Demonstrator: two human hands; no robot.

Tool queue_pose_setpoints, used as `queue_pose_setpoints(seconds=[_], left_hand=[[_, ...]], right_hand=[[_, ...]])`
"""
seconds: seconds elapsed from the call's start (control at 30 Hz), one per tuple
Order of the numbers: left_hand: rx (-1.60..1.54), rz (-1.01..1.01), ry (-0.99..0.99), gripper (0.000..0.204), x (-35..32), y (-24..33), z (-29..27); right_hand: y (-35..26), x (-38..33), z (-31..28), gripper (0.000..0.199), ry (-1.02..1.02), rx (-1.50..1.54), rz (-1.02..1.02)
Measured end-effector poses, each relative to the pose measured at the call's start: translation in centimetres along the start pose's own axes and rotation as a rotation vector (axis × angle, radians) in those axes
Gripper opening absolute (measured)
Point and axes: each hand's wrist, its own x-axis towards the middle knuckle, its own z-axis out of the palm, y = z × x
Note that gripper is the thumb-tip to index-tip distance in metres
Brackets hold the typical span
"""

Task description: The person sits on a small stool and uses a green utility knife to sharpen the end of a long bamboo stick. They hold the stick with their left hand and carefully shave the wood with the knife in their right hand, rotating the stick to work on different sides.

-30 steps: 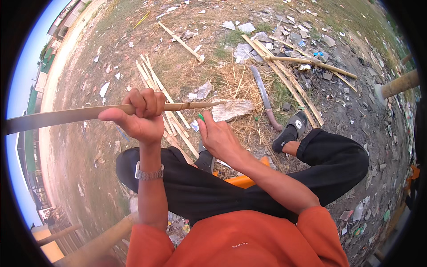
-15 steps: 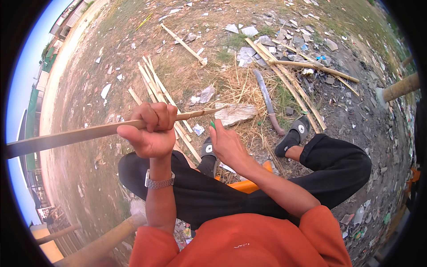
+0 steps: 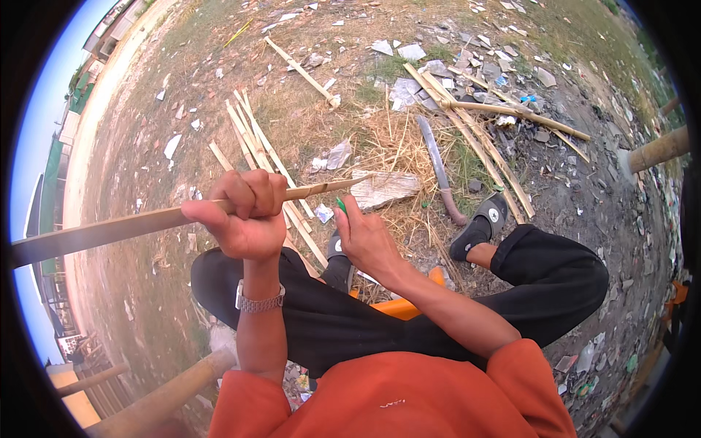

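Observation:
My left hand (image 3: 252,208), with a metal-band watch on its wrist, is wrapped round a long bamboo strip (image 3: 124,232). The strip runs from the left rim of the picture and thins to a pointed tip at the right. Just below that tip, my right hand (image 3: 371,241) is closed round a small tool with a green part (image 3: 341,205); the rest of it is hidden, so I cannot tell its kind. Beyond the tip, a pale wooden block (image 3: 385,190) lies on the ground. A long curved machete (image 3: 434,153) rests to the right of the block, its handle toward my foot.
Several split bamboo strips (image 3: 257,139) lie at the left, and more bamboo pieces (image 3: 482,139) are at the upper right. Straw shavings (image 3: 372,142) surround the block. An orange seat edge (image 3: 398,308) shows between my legs. Broken tiles and litter dot the ground.
My right hand has shifted a little left and down, with the green tool turned slightly. The left end of the bamboo strip has dipped a little in my left hand.

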Motion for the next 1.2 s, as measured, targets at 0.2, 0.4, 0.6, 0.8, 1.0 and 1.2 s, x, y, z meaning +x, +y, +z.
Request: queue_pose_setpoints(seconds=[0.2,0.4,0.6,0.8,1.0,1.2], left_hand=[[-0.008,0.022,-0.005,0.063,0.1,-0.1,-0.7],[0.014,-0.005,0.026,0.063,0.3,0.1,-0.2],[0.040,0.007,-0.006,0.063,0.1,-0.1,0.3],[0.081,0.003,-0.041,0.063,0.0,-0.1,0.6],[0.126,0.082,-0.002,0.055,-0.3,-1.0,2.2],[0.155,0.154,-0.058,0.051,0.1,-1.2,1.8]], right_hand=[[1.5,0.3,0.1,0.020,-0.039,-0.070,0.011],[4.0,0.6,0.9,0.021,-0.037,-0.149,0.124],[4.9,0.7,2.3,0.021,0.010,-0.046,0.148],[6.7,0.5,2.3,0.024,-0.027,-0.122,0.167],[9.6,0.9,2.6,0.025,-0.032,-0.258,0.178],[10.5,1.2,3.2,0.025,0.022,-0.171,0.126]])
